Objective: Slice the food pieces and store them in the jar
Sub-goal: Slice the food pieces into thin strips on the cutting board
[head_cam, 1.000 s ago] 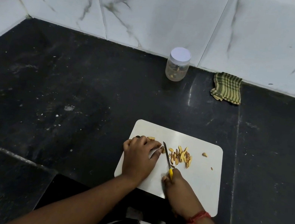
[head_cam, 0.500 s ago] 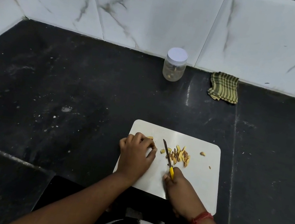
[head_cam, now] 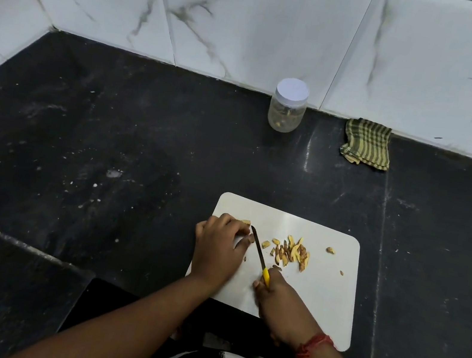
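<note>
Head view takes in a black counter (head_cam: 101,186), and on it a white cutting board (head_cam: 316,303), the landmark for the rest. Well beyond the board, against the wall, stands a clear jar (head_cam: 286,115) with its white lid on and a few bits at the bottom; a checked cloth (head_cam: 367,143) lies to the jar's right. On the board's left part the left hand (head_cam: 217,251) curls over a food piece (head_cam: 246,222), pinning it. The right hand (head_cam: 279,303) grips the yellow-handled knife (head_cam: 259,254), blade just beside those fingers. Cut slices (head_cam: 291,251) lie mid-board; they look light, dry and brittle, best scooped together rather than pinched singly.
</note>
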Demonstrator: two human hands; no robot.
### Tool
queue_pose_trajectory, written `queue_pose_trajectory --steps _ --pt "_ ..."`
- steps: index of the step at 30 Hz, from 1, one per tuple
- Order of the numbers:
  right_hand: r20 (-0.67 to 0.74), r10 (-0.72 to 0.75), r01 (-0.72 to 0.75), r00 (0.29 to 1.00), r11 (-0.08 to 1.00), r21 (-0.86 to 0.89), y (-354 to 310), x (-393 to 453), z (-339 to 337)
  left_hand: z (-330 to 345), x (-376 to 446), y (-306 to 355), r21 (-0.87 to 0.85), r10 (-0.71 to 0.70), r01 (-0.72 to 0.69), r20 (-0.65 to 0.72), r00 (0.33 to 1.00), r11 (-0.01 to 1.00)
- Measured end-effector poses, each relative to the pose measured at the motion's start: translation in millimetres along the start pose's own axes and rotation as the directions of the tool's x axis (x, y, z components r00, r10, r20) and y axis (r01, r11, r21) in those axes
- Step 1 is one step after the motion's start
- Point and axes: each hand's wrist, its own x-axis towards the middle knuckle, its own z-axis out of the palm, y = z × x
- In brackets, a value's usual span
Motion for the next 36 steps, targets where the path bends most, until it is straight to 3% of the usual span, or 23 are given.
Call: queue_pose_trajectory --steps 9,21,36 --pt "0.012 0.016 -0.016 1.000 1.000 0.001 -0.7 2.1 2.3 0.5 0.6 -0.2 0.004 0.000 0.000 0.000 1.000 1.000" --pt "-0.060 -0.006 -0.007 0.998 0.977 -0.212 -2.8 8.6 12.0 2.7 2.0 -2.4 0.018 0.010 -0.010 -0.027 1.000 1.000" --pt "-0.046 0.001 -0.012 0.999 0.969 -0.248 13.2 0.2 14.1 1.1 0.8 2.6 0.044 -0.004 0.005 -0.018 1.000 0.999"
